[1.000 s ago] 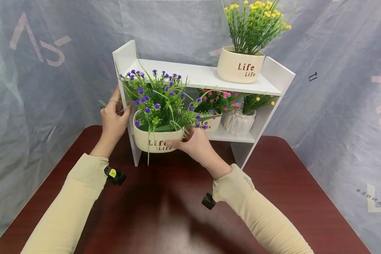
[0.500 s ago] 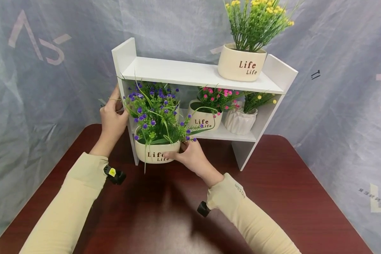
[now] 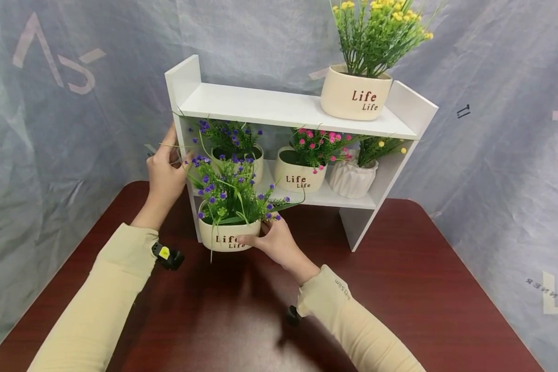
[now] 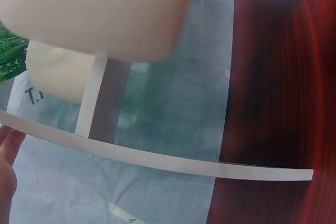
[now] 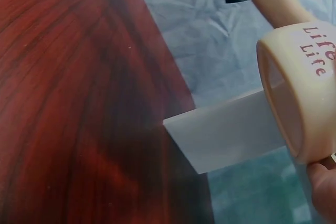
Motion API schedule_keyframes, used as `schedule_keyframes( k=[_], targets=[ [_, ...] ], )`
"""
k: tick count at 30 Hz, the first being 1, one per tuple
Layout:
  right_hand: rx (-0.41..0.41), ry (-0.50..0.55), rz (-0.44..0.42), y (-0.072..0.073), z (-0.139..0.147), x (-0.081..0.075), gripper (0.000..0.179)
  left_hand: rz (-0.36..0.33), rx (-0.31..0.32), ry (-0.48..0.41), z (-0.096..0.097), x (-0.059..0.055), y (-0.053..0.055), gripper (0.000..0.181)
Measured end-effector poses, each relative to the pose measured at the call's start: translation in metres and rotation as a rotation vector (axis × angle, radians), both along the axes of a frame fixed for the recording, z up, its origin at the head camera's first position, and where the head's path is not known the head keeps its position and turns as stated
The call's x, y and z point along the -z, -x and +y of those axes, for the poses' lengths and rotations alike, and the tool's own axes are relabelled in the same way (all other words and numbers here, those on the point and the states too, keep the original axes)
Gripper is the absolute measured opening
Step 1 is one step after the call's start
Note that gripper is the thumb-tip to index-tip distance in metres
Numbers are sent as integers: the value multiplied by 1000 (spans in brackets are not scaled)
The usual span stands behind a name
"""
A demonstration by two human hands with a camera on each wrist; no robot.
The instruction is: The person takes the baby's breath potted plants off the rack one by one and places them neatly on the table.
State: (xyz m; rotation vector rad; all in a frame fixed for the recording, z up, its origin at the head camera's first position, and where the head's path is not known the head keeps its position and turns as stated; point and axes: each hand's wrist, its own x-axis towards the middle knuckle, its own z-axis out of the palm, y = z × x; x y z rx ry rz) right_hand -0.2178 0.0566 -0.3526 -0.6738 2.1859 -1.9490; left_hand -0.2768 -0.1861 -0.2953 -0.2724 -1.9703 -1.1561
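My right hand point(image 3: 281, 245) grips the right end of a cream oval flowerpot point(image 3: 216, 235) marked "Life", holding artificial purple flowers. The thumb lies across its front. This pot is held in the air before the lower left of the white shelf point(image 3: 256, 103); the right wrist view shows the bare underside of the pot point(image 5: 286, 98). With my left hand point(image 3: 165, 170) I hold the shelf's left side panel, fingers outside it and partly hidden. In the left wrist view, the blurred pot point(image 4: 105, 14) hangs near the panel's front edge point(image 4: 157, 156).
On the middle board stand another purple-flowered pot point(image 3: 257, 168), a pink-flowered pot point(image 3: 302, 178) and a white ribbed pot point(image 3: 353, 181). A yellow-flowered pot point(image 3: 353, 98) stands at the top right. The shelf stands on a dark red table point(image 3: 428, 289) before a grey cloth point(image 3: 135, 62).
My right hand has drawn the purple-flowered pot down and toward me, away from the middle board, uncovering the second purple-flowered pot behind. My left hand has stayed at the side panel.
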Motion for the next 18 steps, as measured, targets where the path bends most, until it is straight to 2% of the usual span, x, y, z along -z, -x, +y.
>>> schedule_keyframes(
  k=[7,18],
  targets=[
    [11,1,-14,-1,-3,15,64,6,20,-7,-1,0,-1,66],
    [82,-39,-10,-3,-10,38,67,28,42,-23,0,-1,-2,63]
  ],
)
